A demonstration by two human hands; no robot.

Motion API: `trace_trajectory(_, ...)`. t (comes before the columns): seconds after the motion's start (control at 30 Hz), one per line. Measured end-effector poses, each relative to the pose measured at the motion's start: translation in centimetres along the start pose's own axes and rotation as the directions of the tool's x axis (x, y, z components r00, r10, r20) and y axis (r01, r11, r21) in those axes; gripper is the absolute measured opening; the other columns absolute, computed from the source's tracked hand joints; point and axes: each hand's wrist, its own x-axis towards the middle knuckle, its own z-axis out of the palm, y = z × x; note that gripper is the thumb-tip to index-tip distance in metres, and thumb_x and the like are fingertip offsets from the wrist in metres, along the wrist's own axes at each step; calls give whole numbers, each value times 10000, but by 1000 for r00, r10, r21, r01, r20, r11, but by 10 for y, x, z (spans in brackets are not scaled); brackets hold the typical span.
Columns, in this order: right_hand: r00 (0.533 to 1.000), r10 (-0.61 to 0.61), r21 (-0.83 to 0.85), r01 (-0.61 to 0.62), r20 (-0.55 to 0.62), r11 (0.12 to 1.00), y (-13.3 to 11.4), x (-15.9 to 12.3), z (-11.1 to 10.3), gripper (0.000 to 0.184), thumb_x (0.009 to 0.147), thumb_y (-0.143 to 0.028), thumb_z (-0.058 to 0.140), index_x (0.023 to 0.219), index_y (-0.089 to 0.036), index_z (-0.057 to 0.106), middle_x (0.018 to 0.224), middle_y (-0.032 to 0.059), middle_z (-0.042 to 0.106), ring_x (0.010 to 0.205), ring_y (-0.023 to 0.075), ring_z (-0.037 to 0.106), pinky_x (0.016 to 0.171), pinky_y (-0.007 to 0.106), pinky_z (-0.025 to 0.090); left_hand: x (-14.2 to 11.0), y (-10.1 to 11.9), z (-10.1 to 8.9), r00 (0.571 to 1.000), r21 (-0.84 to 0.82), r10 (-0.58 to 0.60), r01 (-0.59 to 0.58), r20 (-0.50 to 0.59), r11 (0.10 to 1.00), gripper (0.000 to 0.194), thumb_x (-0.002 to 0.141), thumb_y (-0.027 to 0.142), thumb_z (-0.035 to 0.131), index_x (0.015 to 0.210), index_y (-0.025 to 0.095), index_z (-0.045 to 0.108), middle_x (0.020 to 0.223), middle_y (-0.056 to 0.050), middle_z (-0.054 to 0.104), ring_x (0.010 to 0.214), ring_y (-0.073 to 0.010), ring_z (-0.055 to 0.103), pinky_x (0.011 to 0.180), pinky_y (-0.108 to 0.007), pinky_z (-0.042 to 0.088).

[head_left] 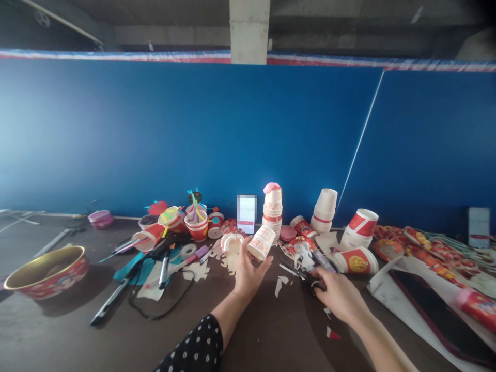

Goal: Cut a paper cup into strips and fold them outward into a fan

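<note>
My left hand (250,274) is closed around a white paper cup (261,242) with red lines drawn on its side, tilted over the table. My right hand (339,292) grips the black handles of a pair of scissors (311,283), low over the table to the right of the cup. Behind the scissors lies a small figure-shaped cutout (304,254) in white and red. White paper scraps (281,284) are scattered between my hands. Just behind the held cup rises a tall stack of paper cups (273,212) with something pink on top.
A lit phone (246,214) stands against the blue wall (217,129). On the left are a gold-lined bowl (46,271), decorated cups (197,227) and a tape roll (188,251). On the right sit more cups (360,222) and a dark phone (437,310) on white paper.
</note>
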Motion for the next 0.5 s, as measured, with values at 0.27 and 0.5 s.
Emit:
trace_trajectory(0.27,951,146,806,-308,272,506,13,4,-1,177,635,-220,635,760,-184,516,649,-36,577,566,120,624,367,144,245,0,2,1,1000,3,-19,19,-15,1000,640,680,305,663,1213,166,336,1076,-131,560,934,-232,591,754,-346,490)
trace_trajectory(0.5,941,53,934,-338,334,115,12,6,0,263,575,-237,749,743,-179,555,683,-11,601,659,123,638,353,106,299,0,0,0,999,33,-38,39,-36,999,654,667,318,670,1216,159,353,1089,-139,560,955,-240,585,773,-355,486)
